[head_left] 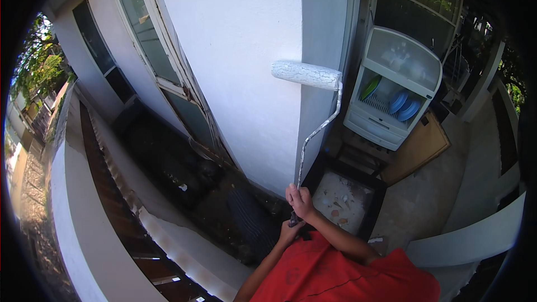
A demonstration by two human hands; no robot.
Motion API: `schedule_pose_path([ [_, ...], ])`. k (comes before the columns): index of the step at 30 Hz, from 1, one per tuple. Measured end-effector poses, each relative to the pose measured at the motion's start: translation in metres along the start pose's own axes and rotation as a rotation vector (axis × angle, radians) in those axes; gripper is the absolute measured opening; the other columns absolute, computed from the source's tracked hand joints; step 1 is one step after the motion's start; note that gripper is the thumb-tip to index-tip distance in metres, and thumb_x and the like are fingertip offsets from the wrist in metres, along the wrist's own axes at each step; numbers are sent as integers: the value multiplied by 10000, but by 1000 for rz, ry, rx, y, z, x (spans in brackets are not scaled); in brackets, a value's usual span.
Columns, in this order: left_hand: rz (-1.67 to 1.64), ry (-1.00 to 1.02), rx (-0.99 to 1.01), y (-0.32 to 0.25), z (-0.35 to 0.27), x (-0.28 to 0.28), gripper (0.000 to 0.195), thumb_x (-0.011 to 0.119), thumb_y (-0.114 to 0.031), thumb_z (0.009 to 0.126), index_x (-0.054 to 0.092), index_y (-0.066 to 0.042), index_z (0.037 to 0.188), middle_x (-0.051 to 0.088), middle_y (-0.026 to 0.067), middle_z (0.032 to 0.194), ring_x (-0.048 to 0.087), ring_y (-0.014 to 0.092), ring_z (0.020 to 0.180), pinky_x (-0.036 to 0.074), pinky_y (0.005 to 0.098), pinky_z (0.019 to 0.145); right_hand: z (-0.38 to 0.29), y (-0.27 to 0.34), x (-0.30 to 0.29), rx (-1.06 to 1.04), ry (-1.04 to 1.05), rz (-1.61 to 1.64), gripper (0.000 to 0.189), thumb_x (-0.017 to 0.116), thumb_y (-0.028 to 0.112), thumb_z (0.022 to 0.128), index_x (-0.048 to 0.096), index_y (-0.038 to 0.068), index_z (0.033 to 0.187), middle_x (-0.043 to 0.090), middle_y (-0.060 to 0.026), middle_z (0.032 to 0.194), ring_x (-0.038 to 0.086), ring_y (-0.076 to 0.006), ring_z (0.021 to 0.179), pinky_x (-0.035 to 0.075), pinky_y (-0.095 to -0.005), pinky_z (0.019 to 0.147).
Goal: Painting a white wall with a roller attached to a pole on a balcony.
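Observation:
A paint roller [306,75] with a white-coated sleeve lies across the vertical corner of a white wall [251,37]. Its bent, paint-spattered metal frame runs down to my hands. My right hand [300,201] is closed around the lower rod, and my left hand [289,230] grips the dark handle just below it. The palm sides of both hands are hidden.
Right of the wall stands a white dish cabinet [392,88] holding blue and green plates. Below it are a tan board [417,149] and a dark-framed table [379,205]. A window frame [165,50] borders the wall's left side; a low parapet [84,201] runs along the left.

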State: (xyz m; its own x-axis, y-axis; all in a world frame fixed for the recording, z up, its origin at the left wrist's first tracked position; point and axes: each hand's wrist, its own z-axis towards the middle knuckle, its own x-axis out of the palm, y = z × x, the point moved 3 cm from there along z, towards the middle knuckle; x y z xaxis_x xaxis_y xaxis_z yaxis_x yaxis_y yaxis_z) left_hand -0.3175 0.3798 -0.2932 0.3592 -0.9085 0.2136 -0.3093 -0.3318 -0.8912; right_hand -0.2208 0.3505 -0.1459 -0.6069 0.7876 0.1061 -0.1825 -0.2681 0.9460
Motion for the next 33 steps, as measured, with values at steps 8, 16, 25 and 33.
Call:
schedule_pose_path([
  [8, 7, -18, 127, 6, 1, -5, 262, 632, -206, 787, 563, -29, 607, 528, 12, 527, 481, 99, 436, 362, 246, 426, 7, 11, 11, -65, -148, -232, 475, 336, 287, 955, 392, 47, 549, 379, -8, 481, 372, -90, 428, 288, -245, 435],
  [16, 74, -49, 22, 8, 0, -5, 261, 649, -221, 763, 575, -19, 614, 542, 22, 528, 498, 105, 437, 368, 261, 420, 2, -7, 8, 35, -85, -175, 467, 353, 321, 948, 411, 40, 579, 373, -17, 489, 388, -111, 463, 314, -271, 468],
  [25, 144, -69, -28, 20, 7, -10, 262, 655, -241, 744, 584, -18, 626, 561, 25, 553, 523, 112, 484, 401, 265, 461, 0, -7, 9, 31, -40, -130, 462, 326, 320, 955, 395, 53, 585, 368, 3, 504, 368, -88, 469, 301, -249, 466],
  [33, 68, 8, 2, 13, 3, -2, 252, 637, -241, 773, 564, -31, 654, 545, 19, 568, 506, 114, 477, 394, 262, 456, 9, -3, 12, 47, -19, -107, 457, 319, 322, 958, 378, 60, 589, 370, 12, 517, 351, -81, 470, 309, -243, 475],
])
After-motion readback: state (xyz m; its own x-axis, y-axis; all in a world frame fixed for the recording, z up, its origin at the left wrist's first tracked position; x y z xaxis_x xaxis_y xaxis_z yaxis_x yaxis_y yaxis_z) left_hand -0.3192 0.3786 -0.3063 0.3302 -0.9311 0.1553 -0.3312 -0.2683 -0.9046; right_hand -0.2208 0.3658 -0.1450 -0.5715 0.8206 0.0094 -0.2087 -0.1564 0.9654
